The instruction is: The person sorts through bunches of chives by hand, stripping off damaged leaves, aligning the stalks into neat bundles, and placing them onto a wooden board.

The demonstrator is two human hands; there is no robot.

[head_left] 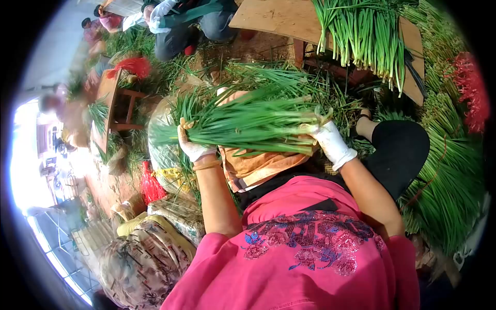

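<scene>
A bunch of long greens that look like garlic chives [248,121] lies crosswise before me, leafy tips to the left and pale stem ends to the right. My left hand [194,147], in a whitish glove, is closed round the leafy part, with its thumb up along the near side. At the stem ends, my gloved right hand [330,142] grips the bunch; its fingers are partly hidden behind the stalks. Under the bunch, an orange-brown cloth [263,165] covers my lap.
A wooden board [279,18] at the upper right bears a row of greens [361,39]. Large heaps of greens [449,181] lie along the right. Red ties [152,183], a stuffed clear plastic bag [165,139] and a small wooden table [106,106] are at left. Another person [196,26] sits opposite.
</scene>
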